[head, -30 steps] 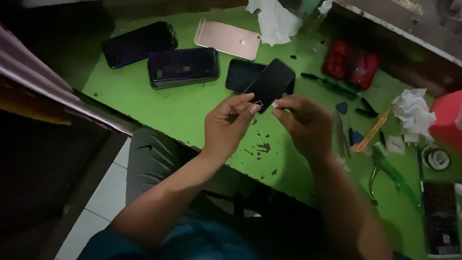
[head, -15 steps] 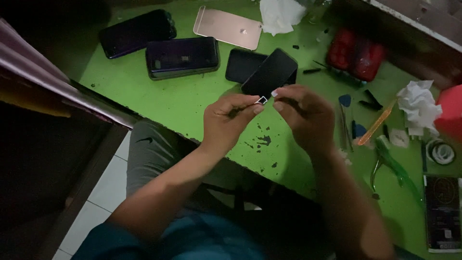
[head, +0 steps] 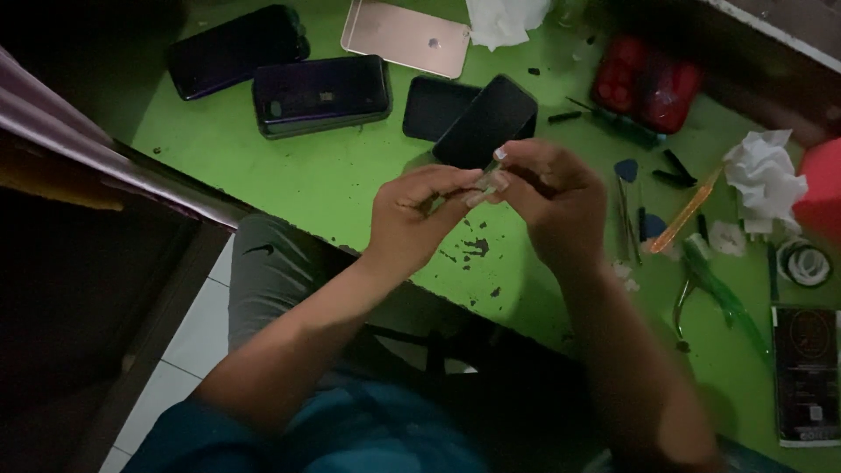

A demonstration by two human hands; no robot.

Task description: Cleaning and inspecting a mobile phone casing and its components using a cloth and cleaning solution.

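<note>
My left hand (head: 412,219) and my right hand (head: 552,197) meet above the green table (head: 333,175), fingertips pinched together on a small pale part (head: 484,181) held between them. Its exact kind is too small to tell. Just behind the hands a black phone (head: 486,118) lies tilted over a dark case (head: 429,105). Dark specks (head: 477,247) are scattered on the table below my hands.
Two dark phones (head: 320,92) (head: 232,48) and a rose-gold phone (head: 407,35) lie at the back. A red object (head: 648,83), crumpled tissue (head: 762,175), picks, an orange pry tool (head: 688,215) and green-handled pliers (head: 718,293) sit on the right. My legs are under the table's edge.
The view shifted slightly. My hands have closed together, fingertips now meeting on the small part, a little lower than before.
</note>
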